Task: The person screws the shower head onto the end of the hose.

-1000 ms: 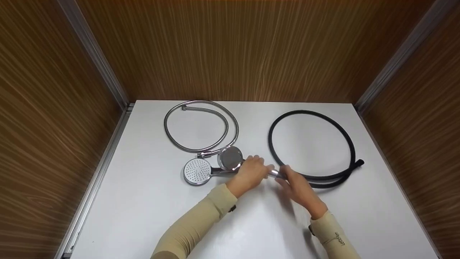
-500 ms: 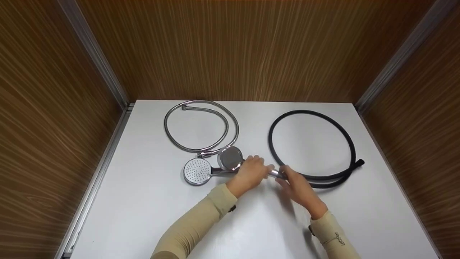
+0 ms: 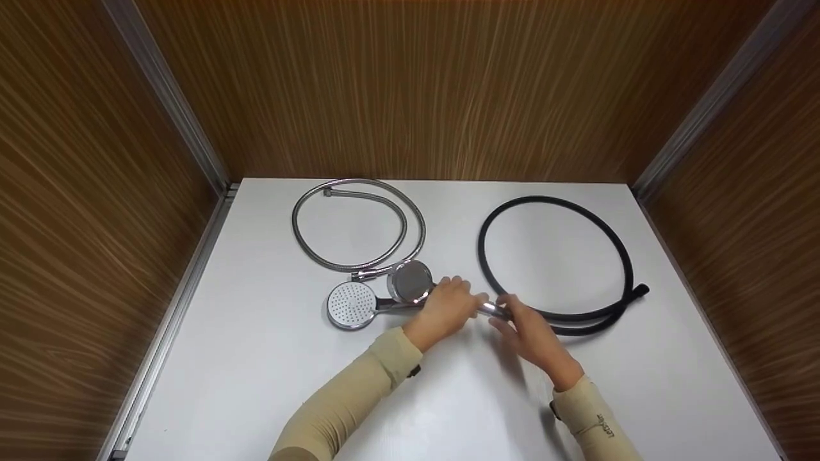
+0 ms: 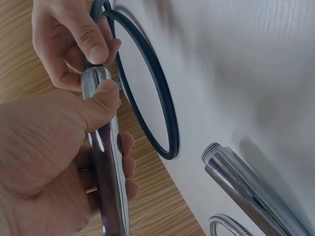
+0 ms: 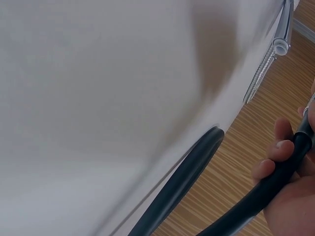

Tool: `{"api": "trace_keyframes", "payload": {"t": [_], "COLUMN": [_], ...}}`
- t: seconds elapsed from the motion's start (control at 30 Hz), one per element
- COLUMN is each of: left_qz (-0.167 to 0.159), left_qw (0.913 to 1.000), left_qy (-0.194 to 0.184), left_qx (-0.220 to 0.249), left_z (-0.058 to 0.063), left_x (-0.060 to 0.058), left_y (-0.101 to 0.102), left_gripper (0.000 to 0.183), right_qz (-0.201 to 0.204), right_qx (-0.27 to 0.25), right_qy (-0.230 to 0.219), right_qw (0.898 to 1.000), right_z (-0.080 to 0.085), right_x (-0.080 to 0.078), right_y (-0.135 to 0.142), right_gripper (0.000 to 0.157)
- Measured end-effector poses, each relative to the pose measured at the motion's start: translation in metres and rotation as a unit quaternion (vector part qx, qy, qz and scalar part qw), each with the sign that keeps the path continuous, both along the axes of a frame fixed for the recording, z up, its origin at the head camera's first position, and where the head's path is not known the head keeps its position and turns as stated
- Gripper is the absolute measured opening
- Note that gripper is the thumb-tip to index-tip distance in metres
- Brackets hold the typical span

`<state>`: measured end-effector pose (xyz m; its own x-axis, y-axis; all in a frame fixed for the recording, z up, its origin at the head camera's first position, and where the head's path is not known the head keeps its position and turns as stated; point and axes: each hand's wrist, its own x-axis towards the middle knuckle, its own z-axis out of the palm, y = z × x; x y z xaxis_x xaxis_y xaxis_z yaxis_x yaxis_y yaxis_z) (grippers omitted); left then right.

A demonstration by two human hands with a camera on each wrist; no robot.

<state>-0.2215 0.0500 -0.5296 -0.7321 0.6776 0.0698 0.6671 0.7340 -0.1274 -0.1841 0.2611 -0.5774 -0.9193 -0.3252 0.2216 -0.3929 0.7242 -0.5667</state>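
My left hand [image 3: 445, 308] grips the chrome handle [image 4: 109, 177] of a shower head [image 3: 410, 282], its round grey disc just left of the fingers. In the left wrist view, the thumb lies along the handle near its end. At that end my right hand [image 3: 530, 336] pinches the end of a black hose [image 5: 268, 192] between thumb and fingers. Hose and handle meet end to end there; the fingers partly hide the joint. A second shower head [image 3: 352, 305], with a dotted white face, lies on the table. The left wrist view shows its bare threaded end [image 4: 212, 152].
A coiled silver metal hose [image 3: 423, 230] lies at the back left of the white table [image 3: 269, 384]. The black hose loops at the right, its free end [image 3: 642, 290] toward the table's right edge. Wood-grain panels [image 3: 410, 89] enclose the back and both sides.
The right hand's fingers shift very slightly at the joint of hose and handle. The left hand, both shower heads and the coils stay put.
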Motion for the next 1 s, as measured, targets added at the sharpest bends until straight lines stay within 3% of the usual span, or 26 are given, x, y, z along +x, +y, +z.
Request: {"api": "trace_keyframes", "payload": {"t": [0.33, 0.77, 1.0], "left_qz": [0.001, 0.002, 0.005], "left_qw": [0.9998, 0.9991, 0.9990], "left_qy": [-0.020, -0.040, -0.039], "left_qx": [-0.003, -0.017, -0.020], "left_z": [0.0011, 0.0054, 0.0045], "left_x": [-0.0001, 0.0004, -0.0008], "left_y": [0.0011, 0.0020, 0.0030], "left_gripper": [0.020, 0.022, 0.022], "right_qz": [0.019, 0.007, 0.020], "right_qx": [0.005, 0.000, -0.001], "right_qy": [0.043, 0.029, 0.061], "right_qw": [0.999, 1.000, 0.998], "right_z": [-0.0018, -0.0024, -0.0013], "right_x": [-0.0002, 0.0004, -0.0005], "right_y": [0.0010, 0.0013, 0.0020], "right_gripper": [0.023, 0.028, 0.022]}}
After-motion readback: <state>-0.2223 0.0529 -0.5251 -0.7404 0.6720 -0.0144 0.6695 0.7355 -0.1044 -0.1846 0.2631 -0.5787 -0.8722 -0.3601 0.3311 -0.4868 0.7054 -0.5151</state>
